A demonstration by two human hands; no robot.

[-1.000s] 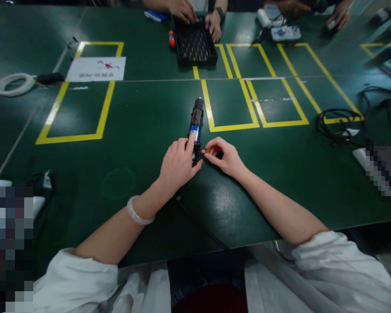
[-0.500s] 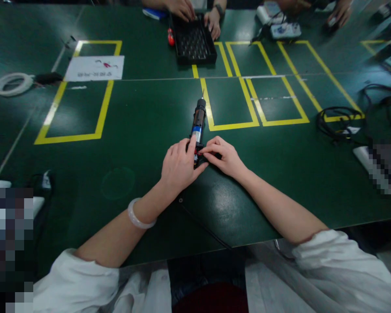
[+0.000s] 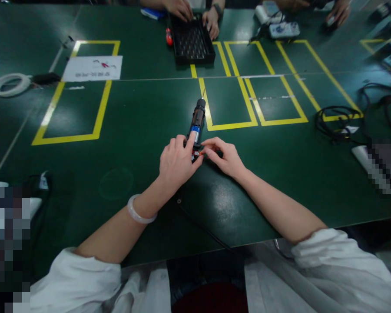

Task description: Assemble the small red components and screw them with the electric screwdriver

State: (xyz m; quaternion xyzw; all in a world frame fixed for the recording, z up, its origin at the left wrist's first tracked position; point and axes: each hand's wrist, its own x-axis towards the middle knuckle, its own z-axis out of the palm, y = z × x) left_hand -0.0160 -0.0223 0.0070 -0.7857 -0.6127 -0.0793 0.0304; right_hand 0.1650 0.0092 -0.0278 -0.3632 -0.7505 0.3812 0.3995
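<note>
An electric screwdriver (image 3: 198, 115) with its inner parts exposed lies on the green table, its thin bit pointing away from me. My left hand (image 3: 177, 158) is wrapped over its near end, index finger stretched along the silver motor section. At that end, small red and white parts (image 3: 196, 153) show between my hands. My right hand (image 3: 224, 155) is beside them on the right, thumb and forefinger pinched at a small red-orange piece, perhaps a wire. The fingertips hide most of it. A black cord (image 3: 208, 230) runs from near my left hand to the table's front edge.
Across the table, another person's hands (image 3: 211, 22) work at a black tray (image 3: 195, 60); a red tool (image 3: 169, 37) lies beside it. Yellow tape outlines (image 3: 233, 127) mark the table (image 3: 143, 113). A paper sheet (image 3: 93, 68) lies left, coiled black cable (image 3: 326, 121) right.
My left hand has shifted slightly left on the screwdriver, leaving more of the red and white parts in sight. My right fingertips stay close to them. The view has moved slightly.
</note>
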